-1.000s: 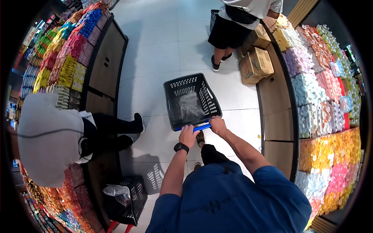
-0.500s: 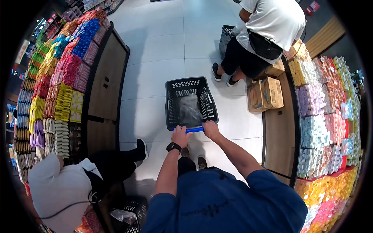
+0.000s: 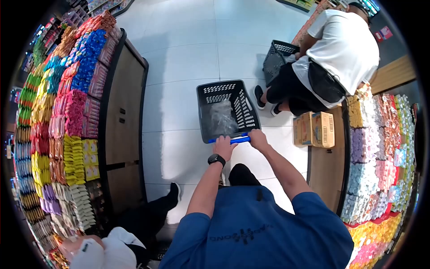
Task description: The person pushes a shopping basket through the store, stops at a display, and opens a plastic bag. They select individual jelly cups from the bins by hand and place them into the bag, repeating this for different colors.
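Ahead of my body is a black shopping basket (image 3: pixel 204 117) with slotted walls and a blue handle (image 3: pixel 242 139). My left hand (image 3: pixel 223 148), a dark watch on its wrist, is closed around the left part of the handle. Farther right along the same handle, my right hand (image 3: pixel 258 138) is wrapped round its end. Inside the basket lies a crumpled clear plastic bag (image 3: pixel 223 117); what it contains, if anything, I cannot make out.
Packed snack shelves (image 3: pixel 74 112) line the left, with more packets (image 3: pixel 365 152) on the right. Cardboard boxes (image 3: pixel 322 129) sit by the right shelf. One person (image 3: pixel 345 49) bends beside another basket (image 3: pixel 274 67); a second person (image 3: pixel 107 251) is at lower left. Pale tiles (image 3: pixel 179 107) cover the aisle floor.
I have moved forward along the aisle with the basket; shelves and boxes sit lower in view. The person at lower left has dropped farther back. Both hands keep their hold on the handle.
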`<control>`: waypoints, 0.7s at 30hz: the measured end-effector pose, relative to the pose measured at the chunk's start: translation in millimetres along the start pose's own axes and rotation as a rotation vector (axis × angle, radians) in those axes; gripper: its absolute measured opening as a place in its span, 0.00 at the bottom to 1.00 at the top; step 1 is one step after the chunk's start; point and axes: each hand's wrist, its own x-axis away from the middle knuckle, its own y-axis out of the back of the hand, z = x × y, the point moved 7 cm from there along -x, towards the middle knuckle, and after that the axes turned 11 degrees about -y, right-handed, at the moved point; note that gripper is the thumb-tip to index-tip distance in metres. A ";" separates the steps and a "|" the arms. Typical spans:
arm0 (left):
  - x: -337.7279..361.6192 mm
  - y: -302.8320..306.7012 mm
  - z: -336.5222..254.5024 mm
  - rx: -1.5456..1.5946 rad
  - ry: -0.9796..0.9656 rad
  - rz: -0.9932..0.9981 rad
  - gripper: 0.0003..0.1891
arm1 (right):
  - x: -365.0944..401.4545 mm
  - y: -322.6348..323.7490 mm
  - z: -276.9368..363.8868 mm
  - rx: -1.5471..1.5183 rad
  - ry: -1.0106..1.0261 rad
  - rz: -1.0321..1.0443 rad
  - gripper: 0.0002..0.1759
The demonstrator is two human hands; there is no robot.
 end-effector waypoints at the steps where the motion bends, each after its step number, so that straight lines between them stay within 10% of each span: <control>1: -22.2 7.6 9.0 -0.006 -0.019 0.020 0.22 | -19.1 3.0 0.9 -0.008 0.001 -0.009 0.04; 21: -449.5 139.6 151.6 -0.066 0.052 0.117 0.30 | -446.1 126.6 12.8 -0.098 -0.127 -0.012 0.08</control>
